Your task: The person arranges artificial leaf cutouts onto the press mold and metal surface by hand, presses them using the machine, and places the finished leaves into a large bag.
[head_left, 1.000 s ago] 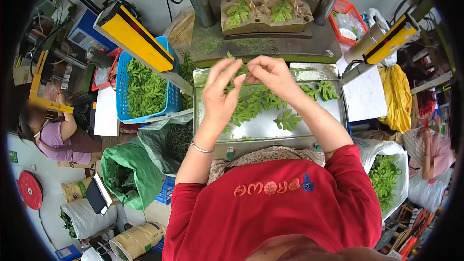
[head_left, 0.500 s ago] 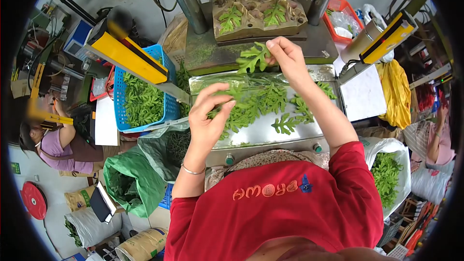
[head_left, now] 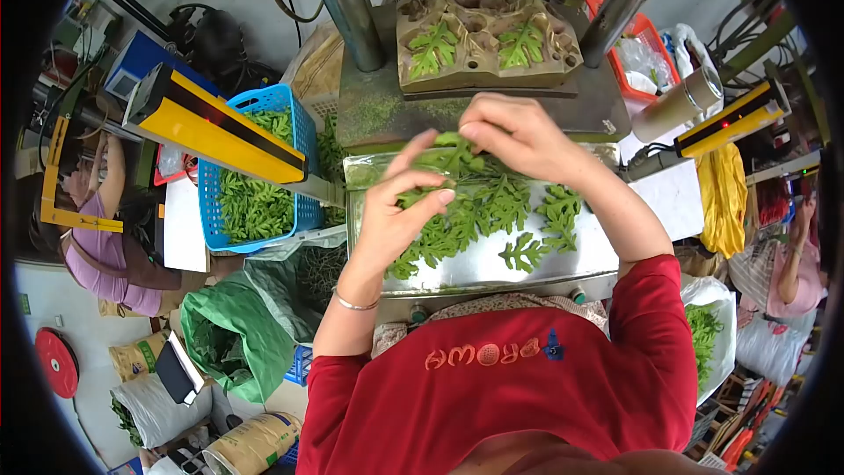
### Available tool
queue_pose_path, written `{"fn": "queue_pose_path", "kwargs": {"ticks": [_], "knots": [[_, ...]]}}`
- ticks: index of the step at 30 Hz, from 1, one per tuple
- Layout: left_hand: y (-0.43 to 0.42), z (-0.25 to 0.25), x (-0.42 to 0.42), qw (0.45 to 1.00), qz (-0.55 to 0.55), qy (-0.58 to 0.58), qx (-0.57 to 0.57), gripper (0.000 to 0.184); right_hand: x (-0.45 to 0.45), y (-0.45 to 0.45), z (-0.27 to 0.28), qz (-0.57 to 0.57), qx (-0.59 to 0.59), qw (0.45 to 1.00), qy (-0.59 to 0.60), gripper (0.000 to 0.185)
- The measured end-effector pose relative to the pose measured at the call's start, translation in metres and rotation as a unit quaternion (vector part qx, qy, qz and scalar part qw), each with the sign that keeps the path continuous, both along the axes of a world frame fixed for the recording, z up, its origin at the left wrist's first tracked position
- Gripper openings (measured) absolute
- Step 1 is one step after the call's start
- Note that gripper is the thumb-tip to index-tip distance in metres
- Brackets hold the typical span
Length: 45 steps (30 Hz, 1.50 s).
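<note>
Over the near edge of the press, my right hand [head_left: 519, 136] pinches a green lobed leaf [head_left: 455, 157]. My left hand [head_left: 400, 211] is just left of that leaf, fingers curved and apart; whether it touches the leaf or another one behind the fingers is unclear. Below both hands, several green leaves [head_left: 501, 207] lie in a loose pile on the metal tray [head_left: 457, 277]. One separate leaf [head_left: 525, 252] lies at the pile's lower right. Beyond the hands sits a brown mould block [head_left: 488, 75] with two leaves in its hollows.
Metal columns [head_left: 352, 26] flank the mould. Yellow bars [head_left: 220, 127] stand at both sides. A blue basket [head_left: 305, 136] of leaves is at left, beside a green sack [head_left: 233, 334]. A white bag [head_left: 721, 290] of leaves stands at right. Co-workers [head_left: 110, 255] are at both edges.
My right hand first moved up and right with the leaf, then came back down toward my left hand. The view has shifted slightly. The co-worker at left has leaned forward.
</note>
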<state>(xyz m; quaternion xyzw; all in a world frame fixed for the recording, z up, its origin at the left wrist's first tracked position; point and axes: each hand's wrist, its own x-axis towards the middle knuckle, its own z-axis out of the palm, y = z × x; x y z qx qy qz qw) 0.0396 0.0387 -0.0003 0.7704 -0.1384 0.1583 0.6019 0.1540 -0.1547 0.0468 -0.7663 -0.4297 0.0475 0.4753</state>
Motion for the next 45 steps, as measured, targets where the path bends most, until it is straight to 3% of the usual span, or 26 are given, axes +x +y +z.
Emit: {"fn": "queue_pose_path", "kwargs": {"ticks": [4,6,14,20,24,26,27,29,34,36,37,39,45], "knots": [[-0.009,0.007,0.012,0.949,0.009,0.217,-0.227,0.010,0.027,0.023,0.001,-0.020,0.012,0.976,-0.216,0.011],[-0.008,0.003,0.014,0.948,0.015,0.217,-0.233,0.010,0.056,0.030,0.006,-0.144,0.008,0.921,-0.361,0.009],[0.004,-0.006,0.013,0.941,0.070,0.217,-0.248,0.010,0.114,0.054,-0.016,-0.143,-0.141,0.865,-0.459,0.018],[-0.002,-0.003,0.010,0.935,0.106,0.254,-0.222,0.009,0.105,0.053,-0.020,-0.145,-0.126,0.869,-0.456,0.018],[-0.008,-0.001,-0.005,0.956,0.141,0.151,-0.209,0.010,0.044,0.040,0.003,-0.175,0.066,0.924,-0.332,0.016],[-0.011,0.003,-0.013,0.960,0.139,0.137,-0.198,0.010,-0.002,0.026,0.004,-0.077,0.057,0.995,-0.037,0.016],[-0.014,0.007,-0.017,0.966,0.131,0.126,-0.186,0.010,-0.015,0.023,0.001,-0.080,0.058,0.994,-0.037,0.016],[-0.022,0.012,-0.022,0.976,0.105,0.104,-0.157,0.011,-0.033,0.016,-0.006,0.001,-0.003,0.993,0.120,0.012],[-0.029,0.017,-0.027,0.968,0.099,0.169,-0.155,0.012,-0.015,0.002,0.017,-0.093,0.018,0.996,0.000,0.010],[-0.028,0.012,-0.025,0.971,0.106,0.157,-0.146,0.012,0.006,0.003,0.027,-0.163,0.035,0.978,-0.121,0.010],[-0.027,0.009,-0.024,0.972,0.115,0.149,-0.137,0.012,0.021,0.004,0.032,-0.164,0.037,0.978,-0.123,0.010],[-0.024,0.005,-0.019,0.975,0.133,0.135,-0.118,0.013,0.052,0.007,0.038,-0.202,0.043,0.934,-0.291,0.012],[-0.021,0.006,0.000,0.962,0.122,0.199,-0.140,0.014,0.141,0.031,0.012,-0.306,-0.079,0.888,-0.333,0.017]]}}
